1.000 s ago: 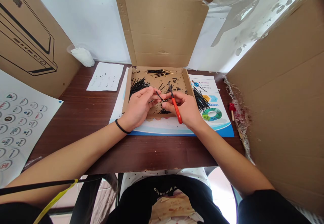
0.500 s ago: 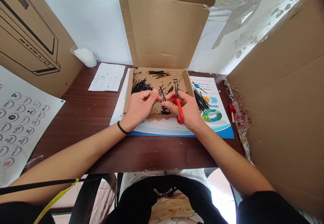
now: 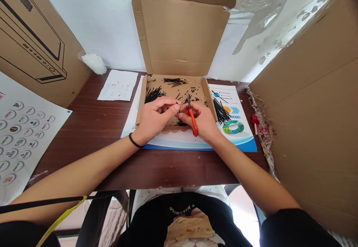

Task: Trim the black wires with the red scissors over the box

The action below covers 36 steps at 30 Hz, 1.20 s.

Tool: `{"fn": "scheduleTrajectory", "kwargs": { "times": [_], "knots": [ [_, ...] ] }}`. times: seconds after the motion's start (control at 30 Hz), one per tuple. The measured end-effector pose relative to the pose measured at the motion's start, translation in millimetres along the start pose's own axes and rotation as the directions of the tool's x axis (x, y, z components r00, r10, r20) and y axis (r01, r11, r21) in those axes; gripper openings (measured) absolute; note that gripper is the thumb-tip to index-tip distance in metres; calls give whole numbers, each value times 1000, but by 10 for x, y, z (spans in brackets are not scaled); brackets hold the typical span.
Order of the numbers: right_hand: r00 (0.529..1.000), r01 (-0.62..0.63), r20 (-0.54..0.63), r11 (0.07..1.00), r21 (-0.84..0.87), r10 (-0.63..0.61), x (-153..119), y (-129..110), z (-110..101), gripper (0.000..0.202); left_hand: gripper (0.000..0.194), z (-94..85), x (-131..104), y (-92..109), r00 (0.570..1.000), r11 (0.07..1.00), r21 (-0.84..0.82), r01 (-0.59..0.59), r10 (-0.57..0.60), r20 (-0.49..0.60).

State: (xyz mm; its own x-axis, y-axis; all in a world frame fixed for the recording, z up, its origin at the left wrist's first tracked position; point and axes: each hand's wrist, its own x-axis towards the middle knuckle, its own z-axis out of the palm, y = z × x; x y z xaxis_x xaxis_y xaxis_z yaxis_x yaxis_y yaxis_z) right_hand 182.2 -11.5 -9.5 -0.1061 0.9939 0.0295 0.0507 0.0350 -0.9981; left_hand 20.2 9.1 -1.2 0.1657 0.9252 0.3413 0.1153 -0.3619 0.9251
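Over the open cardboard box [image 3: 208, 92], my left hand [image 3: 158, 116] and my right hand [image 3: 200, 119] meet at the fingertips. A small dark piece shows between the left thumb and finger; its shape is too small to tell. Red-handled scissors [image 3: 192, 118] hang from my right hand, blades pointing away from me, and its thumb and finger are pinched beside the left ones. Black sticks [image 3: 154, 94] are heaped at the box's left side. Others with gold tips [image 3: 176, 81] lie at its back, among black scraps [image 3: 193, 89].
Right of the box, black sticks [image 3: 222, 111] lie on a printed sheet [image 3: 243, 137]. A small white paper [image 3: 118, 85] and a cup of white material [image 3: 95, 63] stand left. A red object [image 3: 255, 120] lies far right, near a large carton [image 3: 316, 127].
The scissors have tilted to the left, and my right hand has shifted slightly left. My fingertips are closer together, and the dark stick that showed between them is now mostly hidden.
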Motion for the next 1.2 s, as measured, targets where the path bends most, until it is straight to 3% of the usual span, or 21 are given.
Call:
{"fn": "scheduleTrajectory", "kwargs": {
  "times": [0.13, 0.23, 0.37, 0.53, 0.8, 1.2],
  "knots": [
    [999, 21, -39, 1000, -18, -22, -7, -1, -4, 36, 24, 6, -24, 21, 1000, 1000, 17, 0, 0, 14],
    [986, 90, -124, 982, -167, -111, -30, -26, -34, 31, 18, 1, -38, 14, 995, 980, 182, -85, 91, -30],
    [947, 148, -174, 847, -511, -271, -76, -94, -93, 27, 10, -10, -47, -3, 973, 902, 381, -202, 228, -25],
    [920, 218, -102, 711, -669, -378, -95, -147, -139, 26, 12, -15, -45, -21, 964, 872, 426, -240, 267, -4],
    [936, 215, -30, 635, -742, -351, -99, -135, -164, 26, 15, -33, -23, -61, 937, 844, 426, -327, 347, 33],
    [963, 166, 0, 595, -787, -269, -100, -142, -146, 26, 14, -36, -21, -70, 924, 833, 425, -354, 381, 23]
  ]
}}
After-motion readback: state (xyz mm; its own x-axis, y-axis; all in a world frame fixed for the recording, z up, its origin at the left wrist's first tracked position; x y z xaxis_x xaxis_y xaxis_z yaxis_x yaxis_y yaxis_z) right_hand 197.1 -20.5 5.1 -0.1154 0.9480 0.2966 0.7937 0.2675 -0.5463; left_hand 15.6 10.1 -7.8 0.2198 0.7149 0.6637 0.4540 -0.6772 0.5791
